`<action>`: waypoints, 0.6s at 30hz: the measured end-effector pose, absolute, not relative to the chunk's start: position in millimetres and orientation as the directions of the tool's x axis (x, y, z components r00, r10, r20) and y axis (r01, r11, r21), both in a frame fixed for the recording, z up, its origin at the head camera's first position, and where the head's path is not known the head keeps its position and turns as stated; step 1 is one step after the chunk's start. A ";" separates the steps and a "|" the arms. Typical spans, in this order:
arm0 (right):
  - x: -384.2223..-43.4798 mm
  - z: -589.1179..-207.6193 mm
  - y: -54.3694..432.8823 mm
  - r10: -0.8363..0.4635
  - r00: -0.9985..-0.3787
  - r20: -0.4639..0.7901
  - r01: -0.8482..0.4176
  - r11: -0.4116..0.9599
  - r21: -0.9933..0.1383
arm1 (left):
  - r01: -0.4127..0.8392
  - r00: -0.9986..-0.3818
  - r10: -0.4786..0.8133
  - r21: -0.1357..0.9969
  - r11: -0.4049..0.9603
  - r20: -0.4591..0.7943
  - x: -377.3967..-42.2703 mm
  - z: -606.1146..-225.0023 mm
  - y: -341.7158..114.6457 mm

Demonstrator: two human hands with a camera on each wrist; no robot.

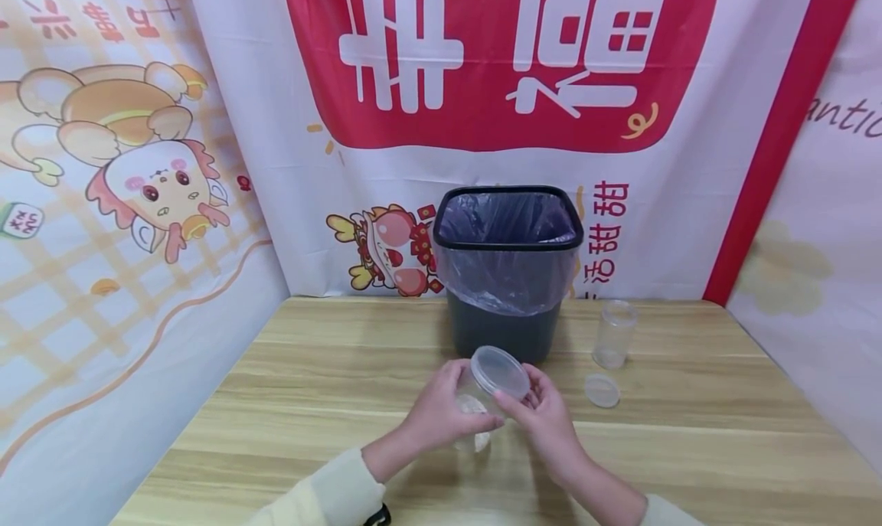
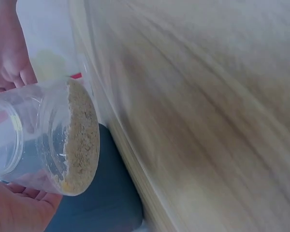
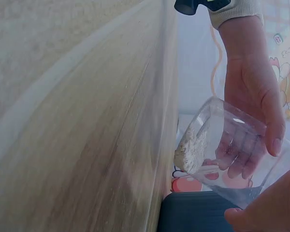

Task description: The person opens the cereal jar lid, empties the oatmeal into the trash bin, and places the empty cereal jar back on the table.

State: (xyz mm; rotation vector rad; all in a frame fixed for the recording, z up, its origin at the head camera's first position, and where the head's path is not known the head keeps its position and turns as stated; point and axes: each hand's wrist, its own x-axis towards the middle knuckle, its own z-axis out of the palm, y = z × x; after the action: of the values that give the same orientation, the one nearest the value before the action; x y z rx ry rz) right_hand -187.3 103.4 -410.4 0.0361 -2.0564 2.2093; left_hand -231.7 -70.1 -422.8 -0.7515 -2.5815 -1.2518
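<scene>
A clear plastic jar (image 2: 31, 137) is held tilted above the wooden table, with beige crumbly material (image 2: 82, 137) gathered at its bottom. My left hand (image 1: 444, 411) grips the jar's side, fingers wrapped round it in the right wrist view. On top sits a translucent round lid (image 1: 501, 371), facing up and toward the right. My right hand (image 1: 549, 423) pinches the lid's edge, its thumb on the near rim and fingers on the far side. Both hands are in front of a dark waste bin (image 1: 499, 327).
The bin has a black rim and a clear plastic liner (image 1: 510, 281). To its right an uncovered clear jar (image 1: 613, 338) stands upright, with a loose round lid (image 1: 602, 390) lying flat in front of it. Printed cloth (image 1: 227, 128) hangs behind and along the sides of the table (image 1: 331, 388).
</scene>
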 end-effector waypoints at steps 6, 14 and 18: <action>-187.4 -411.8 100.4 0.092 -0.990 0.105 -0.109 -0.041 -0.993 | 0.574 -0.819 0.387 0.614 0.542 0.424 -226.9 -425.0 -64.4; -188.6 -413.0 100.0 0.134 -0.989 0.065 -0.067 -0.005 -0.998 | 0.623 -0.782 0.414 0.550 0.556 0.467 -221.8 -422.6 -60.9; -186.9 -415.3 100.6 0.141 -0.988 0.066 -0.065 0.012 -0.998 | 0.611 -0.791 0.418 0.541 0.578 0.446 -220.7 -421.4 -60.8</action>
State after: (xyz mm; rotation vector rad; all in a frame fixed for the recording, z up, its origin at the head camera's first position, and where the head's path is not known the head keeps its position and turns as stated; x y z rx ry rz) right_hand -186.9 100.6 -415.3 -0.0798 -2.1246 2.1091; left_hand -220.7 -60.8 -421.4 -0.8486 -2.5421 -1.0240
